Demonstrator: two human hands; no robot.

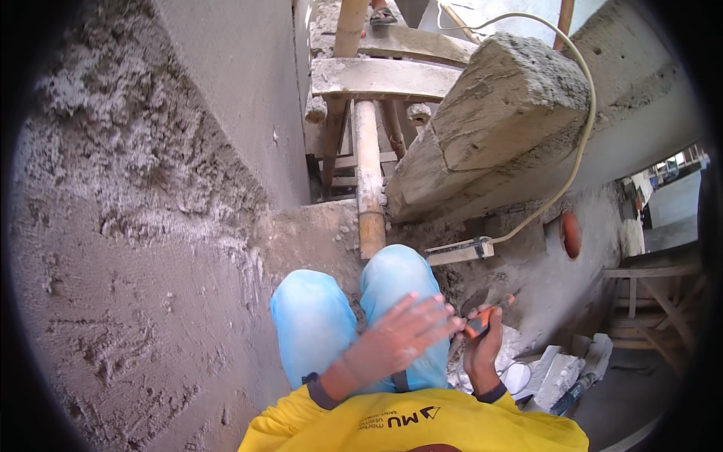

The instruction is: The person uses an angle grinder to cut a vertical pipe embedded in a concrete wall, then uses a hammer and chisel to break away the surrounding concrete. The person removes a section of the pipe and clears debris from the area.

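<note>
My right hand (483, 345) is closed around a small tool with an orange and black handle (480, 322). Its exact kind is not clear. The tool is tilted, one end pointing up to the right. My left hand (403, 335) reaches across in front of my knees, fingers stretched out and slightly blurred. Its fingertips are close to the lower left end of the handle; whether they touch it I cannot tell. Below the hands are my legs in light blue trousers (312, 309).
A rough plaster wall (135, 166) rises at left. Ahead, a bamboo pole (367, 173) leads toward curved planks (388, 78). A concrete beam (482, 113) slants overhead right, above a power strip (461, 251) with a cable (586, 128). Rubble (561, 377) lies at lower right.
</note>
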